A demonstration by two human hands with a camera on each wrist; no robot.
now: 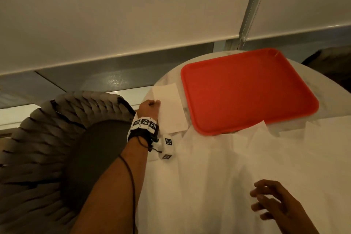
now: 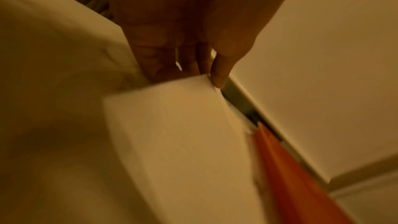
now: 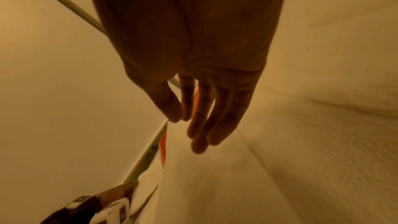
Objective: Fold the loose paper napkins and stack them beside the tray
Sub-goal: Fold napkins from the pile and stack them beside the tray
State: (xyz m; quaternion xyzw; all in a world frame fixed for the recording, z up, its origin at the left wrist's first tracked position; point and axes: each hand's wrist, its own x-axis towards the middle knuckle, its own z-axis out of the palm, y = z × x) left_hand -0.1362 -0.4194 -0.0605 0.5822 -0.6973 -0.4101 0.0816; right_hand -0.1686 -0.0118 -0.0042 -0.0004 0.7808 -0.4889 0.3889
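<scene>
Pinching a folded napkin [image 1: 169, 109] at its left edge, the left hand [image 1: 150, 108] is curled; the napkin lies near the table's [image 1: 332, 157] left edge, long axis along the red tray's [image 1: 247, 89] left side. The right hand [image 1: 273, 203] hovers open over unfolded napkins [image 1: 218, 176].

left hand [image 1: 150, 107] pinching folded napkin [image 1: 170, 109] just beside red tray [image 1: 247, 89], right hand [image 1: 273, 203] spread over loose napkins [image 1: 218, 167]

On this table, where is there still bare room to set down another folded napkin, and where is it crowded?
Free: the red tray's flat inside, and the marble strip beyond its far-left corner. Crowded: the gap left of the tray, filled by the folded napkin in the left hand's grip; the near half, covered by loose napkins under the open right hand.
</scene>
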